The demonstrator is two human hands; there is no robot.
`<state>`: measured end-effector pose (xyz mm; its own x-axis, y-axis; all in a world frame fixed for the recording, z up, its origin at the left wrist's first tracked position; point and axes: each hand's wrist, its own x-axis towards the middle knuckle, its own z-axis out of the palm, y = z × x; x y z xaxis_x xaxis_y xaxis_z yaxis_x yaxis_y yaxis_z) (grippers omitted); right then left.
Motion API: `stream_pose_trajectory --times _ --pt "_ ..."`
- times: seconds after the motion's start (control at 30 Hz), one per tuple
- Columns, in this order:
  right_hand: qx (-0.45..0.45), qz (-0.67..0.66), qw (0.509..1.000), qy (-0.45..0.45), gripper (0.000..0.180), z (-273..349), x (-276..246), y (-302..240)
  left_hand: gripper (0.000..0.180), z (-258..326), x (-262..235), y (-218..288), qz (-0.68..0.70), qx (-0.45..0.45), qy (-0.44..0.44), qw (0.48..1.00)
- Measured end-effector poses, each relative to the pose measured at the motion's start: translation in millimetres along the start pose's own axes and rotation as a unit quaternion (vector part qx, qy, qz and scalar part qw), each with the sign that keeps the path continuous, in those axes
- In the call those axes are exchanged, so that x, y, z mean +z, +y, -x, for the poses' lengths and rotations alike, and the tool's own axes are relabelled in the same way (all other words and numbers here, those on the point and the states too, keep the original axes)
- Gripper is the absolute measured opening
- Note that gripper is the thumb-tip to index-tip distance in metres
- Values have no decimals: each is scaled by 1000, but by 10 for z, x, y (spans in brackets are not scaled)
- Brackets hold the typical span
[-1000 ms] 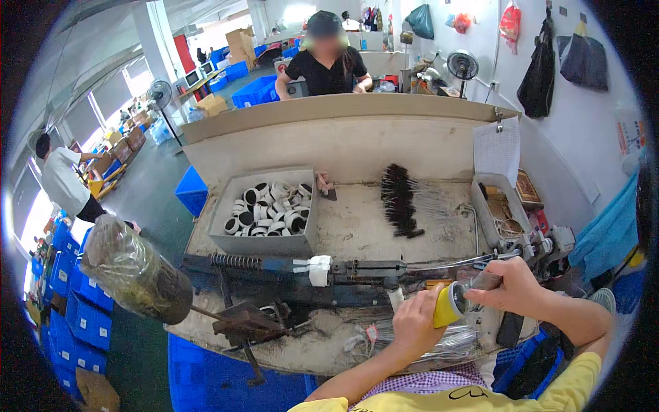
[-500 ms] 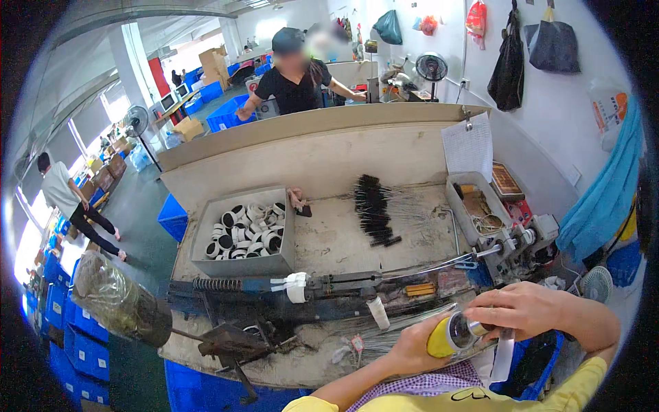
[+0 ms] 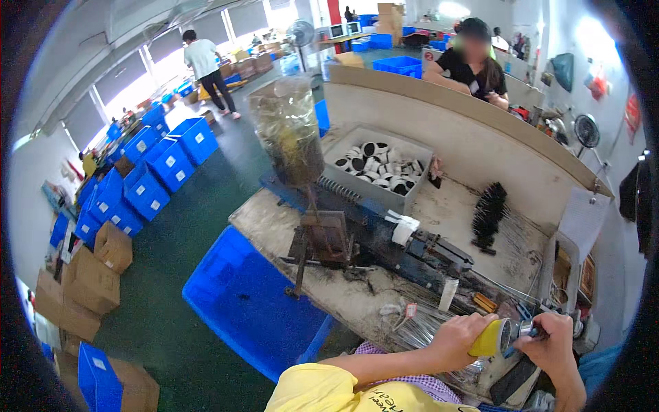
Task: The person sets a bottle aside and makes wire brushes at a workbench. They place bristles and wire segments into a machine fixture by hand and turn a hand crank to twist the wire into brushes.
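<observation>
At the lower right, my left hand (image 3: 456, 341) is wrapped round a yellow-sleeved cylinder (image 3: 489, 339), which lies tilted with its clear, pale-rimmed end facing right. My right hand (image 3: 552, 338) grips a short silver and blue piece (image 3: 526, 330) at that end. I cannot tell whether the two parts are joined. Just beyond my hands, on the bench, is a long dark machine (image 3: 429, 250) with a white wrapping on it. Thin metal wires (image 3: 419, 328) lie by my left wrist. A dark flat object (image 3: 513, 380) sits below my right hand.
A grey bin (image 3: 420, 196) holds several white and black rings. Black-bristled brushes (image 3: 489, 213) lie near the back board (image 3: 480, 113). A plastic-wrapped cylinder (image 3: 288, 141) rises at the bench's left end, above a blue crate (image 3: 254, 309). A co-worker (image 3: 470, 65) stands behind the board; another person (image 3: 206, 65) walks.
My view has swung left. My right hand has gone from covering the cylinder's end to gripping the silver and blue piece beside it. The left hand keeps its hold.
</observation>
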<state>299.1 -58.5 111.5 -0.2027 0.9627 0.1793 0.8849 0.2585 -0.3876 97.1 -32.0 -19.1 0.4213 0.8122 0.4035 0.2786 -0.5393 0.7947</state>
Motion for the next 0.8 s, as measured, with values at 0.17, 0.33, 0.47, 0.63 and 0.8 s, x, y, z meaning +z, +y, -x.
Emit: stream_pose_trajectory --times 0.17,0.33,0.47,0.63,0.8 --pt "-193 16 981 -4 83 -144 -247 -171 83 17 -4 -29 36 -13 -5 999" --pt "-183 -57 971 -146 66 -58 -337 175 79 -18 104 11 48 -4 -29 998" --pt "-100 -35 993 -54 43 59 -155 364 76 -9 167 81 40 7 -17 999" --pt "-173 68 982 36 49 67 -101 537 77 -4 264 66 14 23 16 1000" --pt "-149 -62 986 -33 61 -59 -440 110 80 -19 198 44 40 -9 6 999"
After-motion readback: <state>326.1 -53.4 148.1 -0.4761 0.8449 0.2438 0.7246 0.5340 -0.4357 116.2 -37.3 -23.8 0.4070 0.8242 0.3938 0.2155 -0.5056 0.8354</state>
